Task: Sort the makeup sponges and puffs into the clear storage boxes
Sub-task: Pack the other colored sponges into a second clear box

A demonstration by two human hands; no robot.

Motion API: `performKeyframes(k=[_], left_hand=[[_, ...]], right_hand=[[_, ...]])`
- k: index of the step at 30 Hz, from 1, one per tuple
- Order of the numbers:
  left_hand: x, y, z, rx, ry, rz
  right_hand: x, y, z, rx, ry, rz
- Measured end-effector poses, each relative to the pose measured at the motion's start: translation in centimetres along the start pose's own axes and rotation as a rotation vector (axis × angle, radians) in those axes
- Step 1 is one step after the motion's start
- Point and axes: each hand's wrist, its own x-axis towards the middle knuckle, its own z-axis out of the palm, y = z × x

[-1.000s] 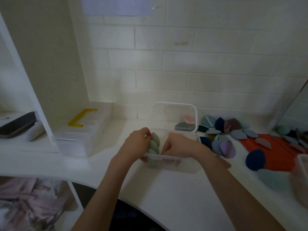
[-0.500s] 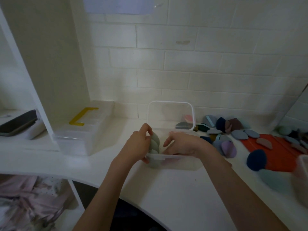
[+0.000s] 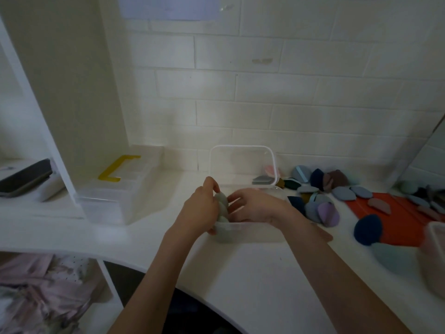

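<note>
The step in hand looks like seating a row of pale green puffs (image 3: 221,207) on edge at the left end of the clear storage box (image 3: 250,231), which sits near the middle of the table (image 3: 252,280), just inside its front edge. To do it well, I would keep the row squeezed upright against the left wall while the other hand tucks each piece down, so the soft discs do not flop flat or spring out over the rim. Filling from the wall inward should keep the row tidy and leave space for the rest.

The left hand (image 3: 199,209) has its fingers and thumb curled round the green puffs, holding them from the left side at the box's left end. The right hand (image 3: 255,208) hovers over the box interior just beside the puffs, fingers loosely spread and pointing toward them; whether the fingertips actually touch them I cannot tell.

The box's lid (image 3: 243,165) stands up behind it toward the back wall. Unsorted puffs (image 3: 322,208) in blue, lilac, navy and brown lie scattered toward the table's right side, some on an orange mat (image 3: 397,225). A second clear box (image 3: 433,256) shows at the right edge. Much sorting seems left.
</note>
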Motion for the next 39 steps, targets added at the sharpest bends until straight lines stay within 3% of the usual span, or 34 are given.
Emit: performKeyframes(k=[5,11,16,18,21,25,28,32,36,39], left_hand=[[0.1,0.1,-0.1,0.019,0.019,-0.018],[1.1,-1.2,-0.8,0.164,0.118,-0.040],[0.9,-0.2,-0.4,0.442,0.136,0.058],[1.0,0.9,0.1,0.576,0.186,0.183],[1.7,2.6,1.0,0.585,0.206,0.323],[1.6,5.1,3.4,0.502,0.144,0.456],[1.5,6.0,5.7,0.462,0.072,0.533],[1.8,6.6,6.9,0.443,0.090,0.552],[2.8,8.0,7.9,0.408,0.083,0.558],[2.9,10.1,8.9,0.524,0.050,0.615]], right_hand=[[0.0,-0.1,-0.1,0.085,0.029,-0.013],[-0.6,1.1,-1.4,0.110,0.373,-0.170],[-1.3,3.4,-2.5,-0.040,0.676,-0.381],[-1.6,4.5,-2.7,-0.110,0.704,-0.389],[-2.8,5.1,-2.6,-0.038,0.622,-0.343],[-3.5,5.7,-2.5,0.119,0.628,-0.311],[-4.0,6.2,-2.4,0.170,0.620,-0.326],[-5.1,6.9,-3.3,0.292,0.683,-0.275],[-5.3,8.8,-5.4,0.165,0.874,-0.072],[-6.3,10.1,-7.2,-0.260,0.825,0.178]])
